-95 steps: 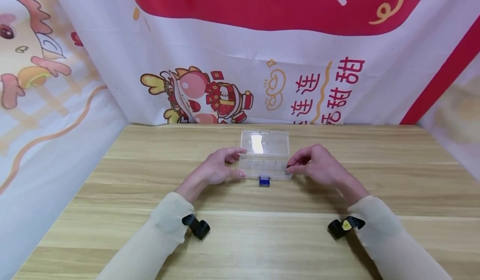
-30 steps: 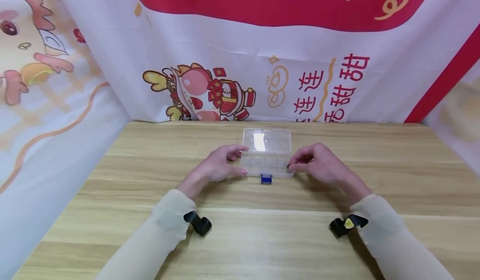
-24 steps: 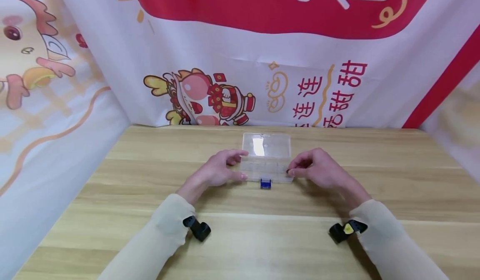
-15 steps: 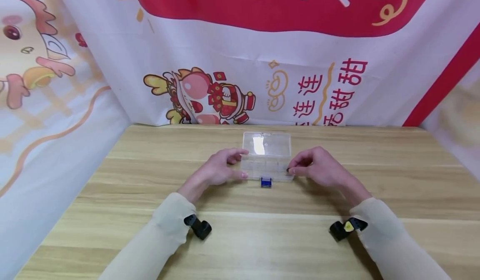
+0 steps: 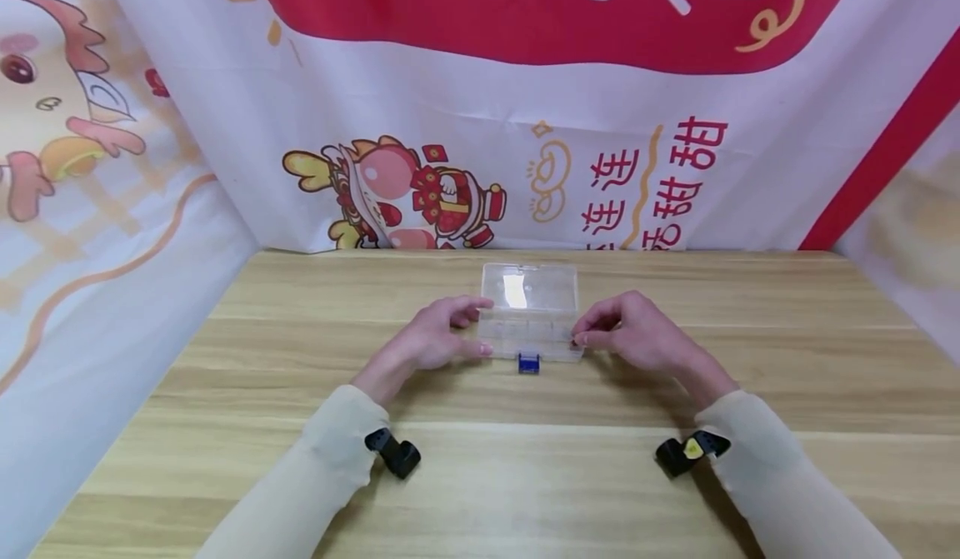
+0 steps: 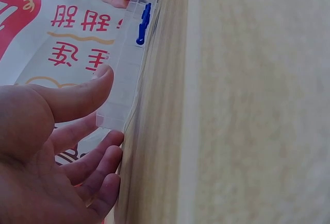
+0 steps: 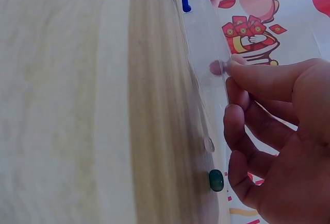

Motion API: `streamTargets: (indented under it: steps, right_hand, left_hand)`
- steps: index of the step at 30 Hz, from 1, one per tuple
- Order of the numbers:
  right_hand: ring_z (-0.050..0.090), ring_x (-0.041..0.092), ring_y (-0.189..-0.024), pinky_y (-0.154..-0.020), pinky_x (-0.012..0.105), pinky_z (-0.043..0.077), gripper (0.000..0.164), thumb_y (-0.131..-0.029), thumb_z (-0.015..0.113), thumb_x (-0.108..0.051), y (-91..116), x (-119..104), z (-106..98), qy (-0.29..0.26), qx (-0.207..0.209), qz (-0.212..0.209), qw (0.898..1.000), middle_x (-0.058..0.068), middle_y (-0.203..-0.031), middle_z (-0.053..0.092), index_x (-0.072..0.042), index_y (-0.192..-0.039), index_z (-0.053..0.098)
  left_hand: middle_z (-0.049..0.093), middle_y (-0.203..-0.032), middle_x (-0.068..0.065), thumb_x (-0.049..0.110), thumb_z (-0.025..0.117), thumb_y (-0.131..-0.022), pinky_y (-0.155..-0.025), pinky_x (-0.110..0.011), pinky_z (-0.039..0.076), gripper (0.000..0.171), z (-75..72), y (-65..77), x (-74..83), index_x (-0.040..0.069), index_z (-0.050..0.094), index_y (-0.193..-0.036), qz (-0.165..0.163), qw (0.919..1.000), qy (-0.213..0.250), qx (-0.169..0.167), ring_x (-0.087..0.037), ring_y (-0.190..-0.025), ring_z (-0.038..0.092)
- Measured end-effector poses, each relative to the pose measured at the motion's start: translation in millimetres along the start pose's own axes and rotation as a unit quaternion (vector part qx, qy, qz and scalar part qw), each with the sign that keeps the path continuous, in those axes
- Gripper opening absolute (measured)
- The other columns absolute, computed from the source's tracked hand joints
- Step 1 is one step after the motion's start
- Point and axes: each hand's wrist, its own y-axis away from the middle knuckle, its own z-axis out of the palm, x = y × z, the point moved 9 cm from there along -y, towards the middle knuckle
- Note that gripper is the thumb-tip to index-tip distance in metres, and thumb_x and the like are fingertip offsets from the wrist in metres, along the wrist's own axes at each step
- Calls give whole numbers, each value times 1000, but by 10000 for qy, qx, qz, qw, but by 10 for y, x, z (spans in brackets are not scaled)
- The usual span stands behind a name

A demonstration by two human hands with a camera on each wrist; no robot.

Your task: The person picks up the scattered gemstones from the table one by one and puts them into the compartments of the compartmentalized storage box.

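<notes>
A clear plastic compartment box lies with its transparent lid tipped back and its blue clasp facing me. My left hand grips the box's left end, thumb at the front corner and fingers towards the back. At the right end, my right hand pinches something small and dark reddish, like a bead, which shows through the box wall in the right wrist view. Its exact shape is blurred. Beside that hand a green bead and a clear bead rest on the table.
The wooden table reaches back to a printed white and red cloth. Another cloth hangs along the left side. A black camera is strapped to each wrist.
The dark reddish bead in my right fingers has shifted slightly nearer and lower at the box's right end. My left hand and the box stay in place; the head view sways slightly.
</notes>
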Motion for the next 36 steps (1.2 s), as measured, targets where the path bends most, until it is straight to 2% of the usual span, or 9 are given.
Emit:
streamTargets:
  steps: [6,12,15,20,25,36]
  right_hand:
    - [56,24,-88,-69,26,49,10,-99,76,-20,8,18,-50,-66,-93,-115,9999,6,-104,76,-15,-106,82]
    - [59,22,-96,-77,27,50,14,-99,75,-19,21,177,-247,-40,-148,-61,9999,7,-111,78,-14,-110,82]
    - [61,19,-100,-81,25,52,16,-100,74,-15,32,281,-305,-24,-329,-29,9995,8,-116,78,-11,-113,81]
    - [65,17,-98,-84,23,55,23,-97,72,-5,66,448,-339,-344,-777,76,9963,13,-117,77,-4,-120,77]
    - [62,21,-100,-85,23,54,31,-93,79,-8,80,524,-351,-349,-1018,168,9941,11,-115,74,-10,-124,76]
    - [56,24,-101,-83,26,50,34,-90,84,-13,88,617,-348,-231,-1008,454,9936,10,-109,67,-13,-124,77]
  left_hand:
    - [59,-149,-3,22,85,-91,-122,-55,40,66,-11,12,2,31,58,-151,20,10000,-63,-17,-29,-136,53]
    - [58,-149,-3,23,84,-92,-122,-55,41,65,-13,18,21,32,59,-151,-12,10000,-55,-7,-29,-137,52]
    - [58,-149,-3,22,84,-92,-122,-55,41,65,-20,26,23,31,58,-151,-26,10000,-61,-1,-29,-137,52]
    - [58,-149,-4,21,84,-92,-122,-55,40,66,-14,27,20,31,58,-151,-19,10000,-56,-18,-29,-138,52]
    - [58,-150,-4,21,84,-92,-123,-55,40,66,-22,22,14,31,58,-151,-27,10000,-44,-18,-29,-138,52]
    - [58,-149,-3,21,84,-92,-123,-54,40,65,-14,0,-5,31,58,-152,-10,10000,10,-55,-28,-136,52]
